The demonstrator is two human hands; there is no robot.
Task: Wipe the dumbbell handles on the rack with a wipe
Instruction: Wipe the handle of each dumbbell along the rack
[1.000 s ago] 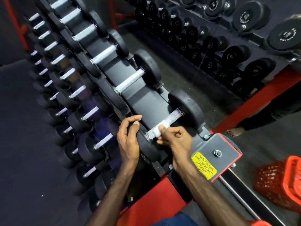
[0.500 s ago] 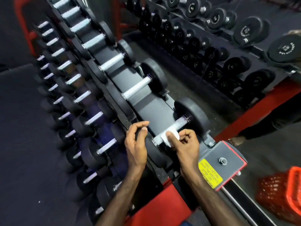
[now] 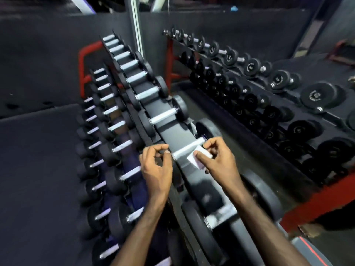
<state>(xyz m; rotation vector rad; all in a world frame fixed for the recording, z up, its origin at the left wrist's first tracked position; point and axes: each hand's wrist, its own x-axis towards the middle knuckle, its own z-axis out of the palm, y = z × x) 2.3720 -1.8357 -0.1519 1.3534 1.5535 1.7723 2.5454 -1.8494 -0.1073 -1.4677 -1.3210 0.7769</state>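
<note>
So the right hand (image 3: pixel 219 160) has the wipe (image 3: pixel 197 158) pinched between thumb and curled fingers, with the white sheet poking out toward the left of the thumb tip. It sits just below the dumbbell handle (image 3: pixel 187 149), right at the handle's far end near the fingertips; can't tell if it's actually touching the metal. The left hand (image 3: pixel 156 166) is at the handle's other end, fingers curled in toward the thumb, holding nothing, up against the dumbbell's black weight on the rack (image 3: pixel 172 131).
</note>
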